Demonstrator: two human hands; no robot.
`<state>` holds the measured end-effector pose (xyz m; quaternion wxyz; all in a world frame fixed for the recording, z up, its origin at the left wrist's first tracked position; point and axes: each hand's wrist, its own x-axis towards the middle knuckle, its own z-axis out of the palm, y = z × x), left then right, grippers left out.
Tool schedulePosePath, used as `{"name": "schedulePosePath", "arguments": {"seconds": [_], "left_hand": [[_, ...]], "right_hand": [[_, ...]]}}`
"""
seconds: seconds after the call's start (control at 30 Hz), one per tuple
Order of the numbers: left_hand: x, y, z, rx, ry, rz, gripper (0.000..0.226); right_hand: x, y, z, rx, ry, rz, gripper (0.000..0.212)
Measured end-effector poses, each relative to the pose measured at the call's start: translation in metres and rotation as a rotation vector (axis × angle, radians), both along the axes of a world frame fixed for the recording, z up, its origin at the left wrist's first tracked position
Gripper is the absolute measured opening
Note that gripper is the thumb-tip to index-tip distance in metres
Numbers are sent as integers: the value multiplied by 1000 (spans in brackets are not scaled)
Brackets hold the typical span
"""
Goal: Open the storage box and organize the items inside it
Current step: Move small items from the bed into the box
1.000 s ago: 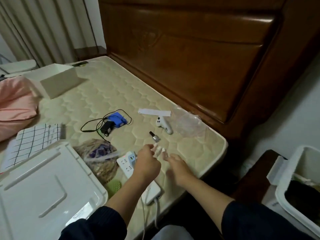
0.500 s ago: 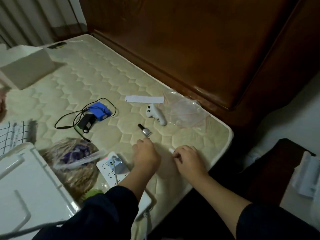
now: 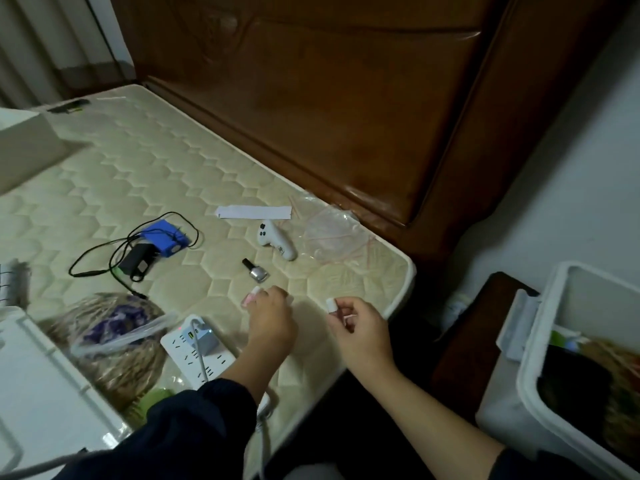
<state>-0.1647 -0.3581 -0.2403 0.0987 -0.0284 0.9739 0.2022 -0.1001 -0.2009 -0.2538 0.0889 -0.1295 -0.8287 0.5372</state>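
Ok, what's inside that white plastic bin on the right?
The white plastic bin holds a dark mass and brownish straw-like material, with something green near the rim. Anything beneath is covered.

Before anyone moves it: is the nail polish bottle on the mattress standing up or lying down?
Lying down. The nail polish bottle rests on its side on the mattress, black cap pointing toward the headboard, just beyond the left hand.
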Motion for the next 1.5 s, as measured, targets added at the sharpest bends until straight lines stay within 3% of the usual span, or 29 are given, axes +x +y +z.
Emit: {"name": "schedulePosePath", "arguments": {"seconds": [0.13,0.23,0.43,0.57,0.7,0.97,1.13,1.3,1.5], "left_hand": [[18,18,46,112,95,-23,32],[35,40,83,303,105,-60,25],[89,118,144,504,138,-221,22],[132,186,163,578,121,-409,14],[177,254,170,622,138,-537,12],[234,361,130,649,15,-744,17],[234,400,97,604,-94,-763,14],[222,427,70,580,-172,-768,12],[215,442,47,559,-164,-868,11]], "right_hand": [[24,13,56,-53,73,-71,24],[48,32,103,-41,138,-103,22],[126,107,176,21,285,-201,23],[192,179,198,101,287,-319,37],[264,249,206,177,245,-470,38],[358,353,179,277,10,-744,30],[346,390,149,478,-236,-603,27],[295,420,122,779,-599,-361,13],[249,449,89,899,-762,-336,15]]}}
